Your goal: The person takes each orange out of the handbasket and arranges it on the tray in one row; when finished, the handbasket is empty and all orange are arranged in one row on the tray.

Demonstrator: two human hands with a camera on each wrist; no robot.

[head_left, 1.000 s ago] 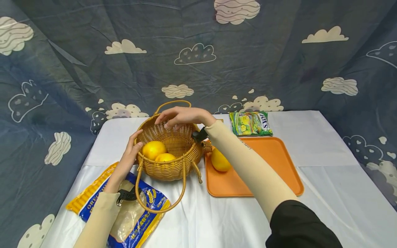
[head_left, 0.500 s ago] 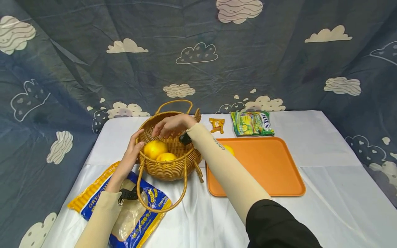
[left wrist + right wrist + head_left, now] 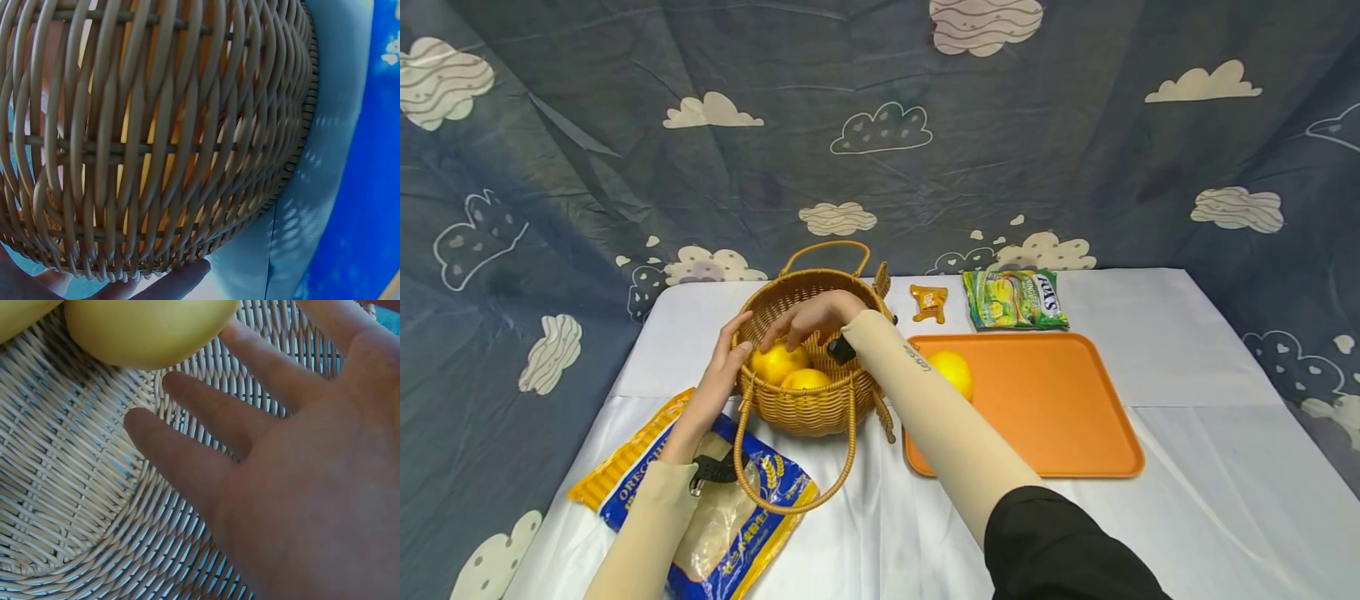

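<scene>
A wicker basket (image 3: 805, 412) holds two yellow fruits, one at the left (image 3: 779, 362) and one nearer the front (image 3: 806, 380). My left hand (image 3: 711, 379) grips the basket's left rim; in the left wrist view its fingers (image 3: 181, 280) lie along the wicker (image 3: 162, 150). Reaching down inside the basket, my right hand (image 3: 812, 319) has its fingers at the left fruit. The right wrist view shows that hand (image 3: 281, 462) with spread, relaxed fingers, one fingertip beside the edge of a yellow fruit (image 3: 150, 331), not wrapped round it.
An orange tray (image 3: 1037, 408) at the right carries another yellow fruit (image 3: 952, 375), partly behind my right forearm. Behind it lie a small orange packet (image 3: 929, 303) and a green snack bag (image 3: 1015, 300). A blue and yellow bag (image 3: 715, 508) lies under my left forearm.
My right hand has moved from above the basket's back down and left into it, to the left fruit. The left hand stays on the rim.
</scene>
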